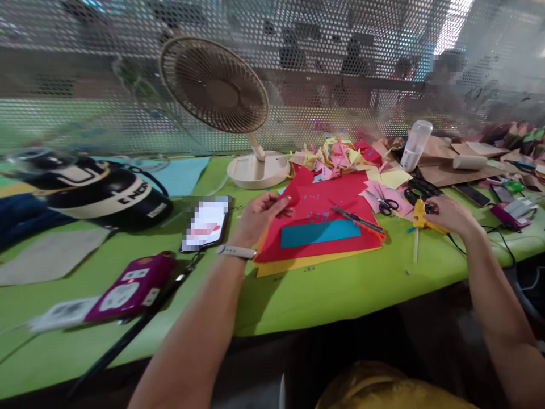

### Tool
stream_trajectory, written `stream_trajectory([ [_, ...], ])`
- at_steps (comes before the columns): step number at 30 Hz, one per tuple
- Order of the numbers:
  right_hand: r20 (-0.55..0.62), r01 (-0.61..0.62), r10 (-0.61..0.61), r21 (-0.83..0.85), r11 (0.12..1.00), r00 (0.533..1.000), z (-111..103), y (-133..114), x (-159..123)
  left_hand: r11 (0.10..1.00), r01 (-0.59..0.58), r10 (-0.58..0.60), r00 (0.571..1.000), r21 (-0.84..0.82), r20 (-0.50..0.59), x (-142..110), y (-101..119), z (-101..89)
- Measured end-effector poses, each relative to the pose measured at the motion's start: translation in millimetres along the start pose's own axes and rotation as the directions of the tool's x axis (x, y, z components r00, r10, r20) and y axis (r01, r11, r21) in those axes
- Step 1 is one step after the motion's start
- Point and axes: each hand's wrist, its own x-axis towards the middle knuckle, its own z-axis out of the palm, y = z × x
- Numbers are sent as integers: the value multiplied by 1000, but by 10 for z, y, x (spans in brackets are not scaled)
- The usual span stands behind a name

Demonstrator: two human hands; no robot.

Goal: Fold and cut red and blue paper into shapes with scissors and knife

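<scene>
My left hand [267, 211], with a pale band on the wrist, is closed in a pinch on a small folded red paper piece [301, 183]. Beneath it lie red sheets [272, 248] over a yellow sheet [266, 269], with a blue strip [320, 233] and scattered tiny blue bits on top. A utility knife [360, 220] rests across the red sheets. To the right, my right hand [453, 213] is closed around a yellow glue gun [420, 213]; a glue stick hangs below it, and the fingers are partly hidden. Scissors [386, 204] lie left of the glue gun.
Behind the sheets are a beige fan [242, 170], a pile of folded paper pieces [336, 156] and a clear bottle [417, 146]. On the left are a black flask [114, 196], a phone [207, 223] and a purple power strip [131, 286]. A perforated metal screen [306, 96] stands behind.
</scene>
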Motion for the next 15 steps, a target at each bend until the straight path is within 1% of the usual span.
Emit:
stream_trajectory([
  [1,48,-15,18,-60,998,999,48,22,-53,1000,4,-3,999,-25,46,-17,7,31],
  [3,142,-56,77,-151,987,987,135,26,-117,1000,5,-3,997,-25,79,-47,14,94],
  [4,155,-64,90,-168,984,984,172,14,-131,1000,-3,4,996,-13,87,-59,12,124],
  [5,155,-44,69,-163,986,985,206,0,-136,999,-32,30,993,19,112,-67,7,152],
  [7,142,-40,65,-169,985,988,271,-24,-132,994,-85,76,989,63,130,-74,-10,198],
  [8,110,-35,56,-186,982,992,304,-30,-131,994,-93,83,986,64,147,-75,-22,216],
  [10,-29,-58,53,-211,976,998,365,-26,-139,992,-104,89,978,74,188,-77,-46,242],
  [11,-102,-84,65,-194,977,993,391,-17,-149,990,-116,98,975,77,199,-79,-56,251],
  [13,-253,-147,113,-121,982,961,429,8,-171,983,-154,128,965,101,227,-89,-69,265],
  [15,-393,-178,161,-6,984,905,456,40,-171,966,-210,169,954,152,249,-103,-71,276],
])
